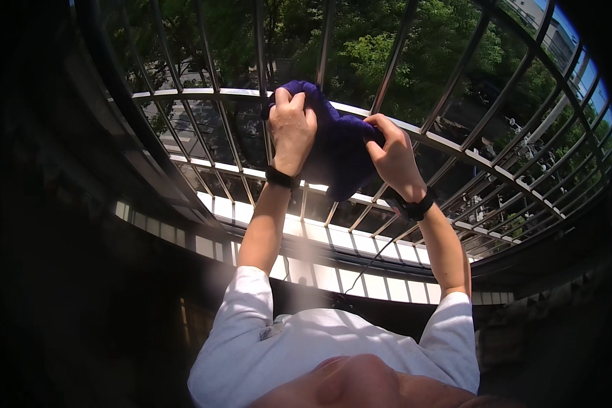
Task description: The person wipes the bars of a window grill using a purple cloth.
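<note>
A dark purple cloth (336, 148) hangs in folds against the upper horizontal rail (398, 124) of a metal window guard. Its upper left part is gripped by my left hand (291, 125), whose fingers are curled into the fabric over the rail. My right hand (393, 148) pinches the cloth's upper right edge between thumb and fingers, close to the same rail. The lower end of the cloth dangles between my wrists. Each wrist wears a black band. Part of the rail behind the cloth is hidden.
Vertical metal bars (395, 56) rise in front of me, with a lower rail (257, 173) beneath. A sunlit window sill (311, 275) lies between my body and the guard. A thin dark cable (368, 266) crosses it. Trees and parked bicycles are outside, below.
</note>
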Available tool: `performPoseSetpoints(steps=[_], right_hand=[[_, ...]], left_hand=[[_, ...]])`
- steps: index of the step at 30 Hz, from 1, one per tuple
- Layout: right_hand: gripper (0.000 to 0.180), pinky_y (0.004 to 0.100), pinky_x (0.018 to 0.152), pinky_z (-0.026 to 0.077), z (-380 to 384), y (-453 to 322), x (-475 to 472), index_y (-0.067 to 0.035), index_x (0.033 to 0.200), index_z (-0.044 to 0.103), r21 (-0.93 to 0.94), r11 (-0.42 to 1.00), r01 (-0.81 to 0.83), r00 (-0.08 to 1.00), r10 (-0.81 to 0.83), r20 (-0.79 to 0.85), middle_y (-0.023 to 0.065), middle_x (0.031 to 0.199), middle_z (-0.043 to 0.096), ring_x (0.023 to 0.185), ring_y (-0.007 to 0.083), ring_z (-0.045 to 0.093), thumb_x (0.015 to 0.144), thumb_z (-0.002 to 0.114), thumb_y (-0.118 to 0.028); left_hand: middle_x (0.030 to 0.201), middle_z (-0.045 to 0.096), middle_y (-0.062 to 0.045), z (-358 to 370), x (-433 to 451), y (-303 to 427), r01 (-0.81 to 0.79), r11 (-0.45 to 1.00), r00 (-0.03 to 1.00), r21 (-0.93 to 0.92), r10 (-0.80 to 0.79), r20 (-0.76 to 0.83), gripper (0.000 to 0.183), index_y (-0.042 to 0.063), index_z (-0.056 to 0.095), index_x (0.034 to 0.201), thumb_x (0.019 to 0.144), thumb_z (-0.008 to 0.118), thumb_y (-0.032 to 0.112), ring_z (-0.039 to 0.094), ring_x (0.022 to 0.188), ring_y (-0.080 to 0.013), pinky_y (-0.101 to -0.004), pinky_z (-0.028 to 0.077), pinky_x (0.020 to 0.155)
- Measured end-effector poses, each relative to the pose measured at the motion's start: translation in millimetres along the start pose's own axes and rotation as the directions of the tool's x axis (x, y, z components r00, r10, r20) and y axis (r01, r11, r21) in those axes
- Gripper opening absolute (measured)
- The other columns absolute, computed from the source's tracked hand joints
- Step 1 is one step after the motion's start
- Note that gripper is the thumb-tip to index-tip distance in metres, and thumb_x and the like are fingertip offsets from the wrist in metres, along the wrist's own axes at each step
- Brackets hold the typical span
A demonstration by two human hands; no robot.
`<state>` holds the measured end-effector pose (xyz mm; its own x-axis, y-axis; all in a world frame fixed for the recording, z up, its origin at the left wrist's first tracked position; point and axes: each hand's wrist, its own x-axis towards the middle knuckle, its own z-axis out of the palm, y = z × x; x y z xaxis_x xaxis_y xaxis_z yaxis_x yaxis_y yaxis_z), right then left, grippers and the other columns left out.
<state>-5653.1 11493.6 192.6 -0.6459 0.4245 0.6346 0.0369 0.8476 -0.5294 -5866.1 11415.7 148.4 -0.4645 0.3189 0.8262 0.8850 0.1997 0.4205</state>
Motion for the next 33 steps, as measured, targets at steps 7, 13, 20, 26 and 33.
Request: performPoseSetpoints(steps=[7, 13, 20, 26, 33], right_hand=[[0.026, 0.0400, 0.086, 0.054, -43.4, 25.4, -26.0, 0.002, 0.112, 0.065, -0.012, 0.999, -0.033, 0.999, 0.033, 0.002, 0.0218, 0.102, 0.071, 0.096, 0.0382, 0.069, 0.086, 0.062, 0.002], [0.024, 0.0286, 0.076, 0.050, -77.3, 42.1, -47.3, 0.004, 0.114, 0.066, 0.030, 0.995, -0.100, 0.995, 0.100, -0.004, 0.0112, 0.093, 0.069, 0.084, 0.0168, 0.064, 0.090, 0.063, 0.001], [0.027, 0.0335, 0.078, 0.052, -73.3, 34.8, -51.4, 0.004, 0.117, 0.066, 0.091, 0.992, -0.092, 0.996, 0.091, 0.012, 0.0174, 0.095, 0.071, 0.082, 0.0245, 0.066, 0.090, 0.066, 0.001], [0.026, 0.0342, 0.080, 0.052, -99.5, 62.3, -75.5, 0.003, 0.114, 0.065, 0.069, 0.997, -0.039, 0.999, 0.039, 0.003, 0.0178, 0.095, 0.070, 0.085, 0.0264, 0.067, 0.089, 0.063, 0.001], [0.027, 0.0273, 0.082, 0.051, -154.5, 99.0, -92.9, 0.006, 0.114, 0.065, 0.061, 0.995, -0.077, 0.992, 0.083, -0.092, 0.0143, 0.097, 0.070, 0.085, 0.0181, 0.064, 0.088, 0.061, -0.001]], left_hand=[[0.106, 0.061, -0.020, 31.1, -41.3, 25.3, -0.057, 0.938, 0.973, -0.343, -0.025, -0.228, 0.035, 0.002, 0.072, 0.115, 0.081, 0.067, 0.001, 0.067, 0.087, -0.0423, -0.0477, 0.056, 0.073], [0.097, 0.065, -0.015, 52.4, -20.4, 72.4, -0.009, 0.993, 0.987, -0.122, -0.011, -0.163, 0.024, 0.004, 0.077, 0.111, 0.089, 0.072, 0.011, 0.069, 0.085, -0.0363, -0.0439, 0.057, 0.077], [0.096, 0.070, -0.014, 24.4, 6.3, 59.6, -0.166, 0.977, 0.982, 0.133, 0.151, 0.115, 0.019, 0.007, 0.077, 0.096, 0.094, 0.070, 0.024, 0.073, 0.083, -0.0376, -0.0486, 0.060, 0.073], [0.099, 0.063, -0.019, 54.1, -37.5, 114.4, -0.134, 0.974, 0.991, -0.184, 0.131, -0.029, 0.019, 0.000, 0.069, 0.106, 0.089, 0.067, 0.006, 0.069, 0.087, -0.0423, -0.0493, 0.057, 0.073], [0.090, 0.063, -0.014, 95.2, -74.1, 153.4, -0.201, 0.949, 0.979, -0.243, 0.188, -0.078, 0.023, 0.002, 0.075, 0.109, 0.087, 0.075, 0.008, 0.068, 0.073, -0.0331, -0.0410, 0.055, 0.065]])
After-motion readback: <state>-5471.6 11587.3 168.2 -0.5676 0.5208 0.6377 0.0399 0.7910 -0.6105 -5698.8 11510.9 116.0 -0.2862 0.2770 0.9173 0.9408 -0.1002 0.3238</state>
